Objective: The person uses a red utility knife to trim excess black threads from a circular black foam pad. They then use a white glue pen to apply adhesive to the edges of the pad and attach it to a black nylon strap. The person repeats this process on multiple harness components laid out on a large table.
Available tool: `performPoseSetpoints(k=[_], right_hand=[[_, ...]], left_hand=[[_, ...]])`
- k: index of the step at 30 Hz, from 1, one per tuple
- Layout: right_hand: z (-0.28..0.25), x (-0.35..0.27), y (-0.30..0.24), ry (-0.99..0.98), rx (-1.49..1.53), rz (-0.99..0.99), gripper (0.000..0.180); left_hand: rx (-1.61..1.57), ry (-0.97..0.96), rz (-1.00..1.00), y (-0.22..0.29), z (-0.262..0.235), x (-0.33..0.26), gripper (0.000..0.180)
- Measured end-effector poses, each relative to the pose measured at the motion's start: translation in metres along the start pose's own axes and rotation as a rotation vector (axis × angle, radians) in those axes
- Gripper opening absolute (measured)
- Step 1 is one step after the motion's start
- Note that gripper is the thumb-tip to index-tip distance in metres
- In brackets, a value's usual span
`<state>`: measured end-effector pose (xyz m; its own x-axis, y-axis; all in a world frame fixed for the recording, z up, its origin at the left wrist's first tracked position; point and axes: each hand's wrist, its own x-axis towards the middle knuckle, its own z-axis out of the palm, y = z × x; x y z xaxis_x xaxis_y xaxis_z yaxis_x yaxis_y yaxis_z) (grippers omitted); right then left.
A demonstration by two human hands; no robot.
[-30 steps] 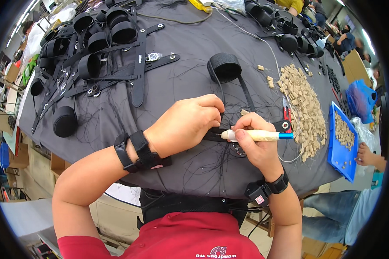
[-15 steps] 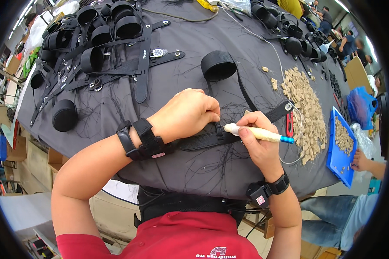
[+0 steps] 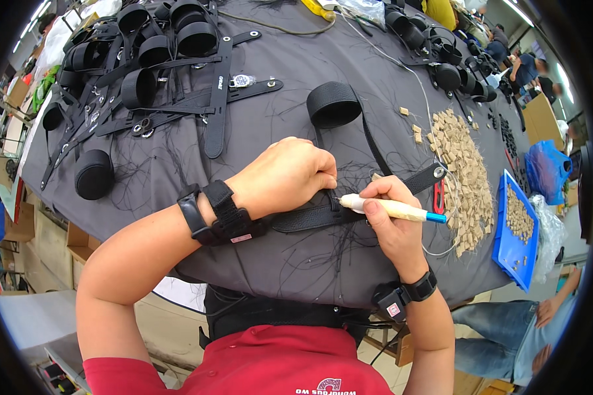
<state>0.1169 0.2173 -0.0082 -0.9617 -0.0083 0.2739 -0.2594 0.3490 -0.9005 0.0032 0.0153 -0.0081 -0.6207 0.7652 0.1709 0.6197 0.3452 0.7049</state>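
My left hand (image 3: 290, 172) is closed in a pinch over a thin black strap (image 3: 331, 197), where it meets a wider black leather band (image 3: 302, 219). The fingers partly hide that joint. My right hand (image 3: 400, 230) grips a pale yellow pen-shaped tool (image 3: 402, 209) with a blue end. Its tip points left, right beside the joint and close to my left fingertips. The thin strap runs up to a round black leather cuff (image 3: 335, 105) lying beyond my hands. The band's far end, with a metal snap (image 3: 439, 172), sticks out past my right hand.
Finished-looking black strap pieces (image 3: 155, 85) are heaped at the far left, others (image 3: 448, 76) at the far right. Small tan pieces (image 3: 464, 178) form a pile on the right, beside red-handled snips (image 3: 439, 197) and a blue tray (image 3: 510, 253). Loose black threads (image 3: 323, 253) litter the grey cloth.
My hands stay almost in place, the tool's tip still at the joint. At the right, another person's hand has left the blue tray and rests by their lap.
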Motion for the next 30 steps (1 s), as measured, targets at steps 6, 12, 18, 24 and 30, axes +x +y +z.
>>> performPoseSetpoints(k=[6, 12, 18, 24, 30], right_hand=[[0.0003, 0.0008, 0.0013, -0.002, -0.013, -0.03, 0.016], [0.001, 0.0011, 0.0021, 0.0, -0.011, -0.042, 0.017], [0.0011, 0.0009, 0.0033, 0.001, -0.014, -0.041, 0.017], [0.001, 0.001, 0.0028, -0.004, -0.018, -0.036, 0.016], [0.0012, 0.0004, 0.0029, 0.002, -0.016, -0.033, 0.015]], left_hand=[[0.007, 0.002, 0.016, 0.0, -0.0003, 0.0, 0.012], [0.003, 0.009, 0.011, 0.0013, -0.0002, 0.0006, 0.011], [0.0, 0.009, 0.008, 0.0012, -0.0001, 0.0015, 0.012], [-0.007, 0.01, 0.001, 0.0005, 0.0, 0.0012, 0.012], [0.003, -0.007, -0.028, 0.0019, -0.0009, 0.0021, 0.012]])
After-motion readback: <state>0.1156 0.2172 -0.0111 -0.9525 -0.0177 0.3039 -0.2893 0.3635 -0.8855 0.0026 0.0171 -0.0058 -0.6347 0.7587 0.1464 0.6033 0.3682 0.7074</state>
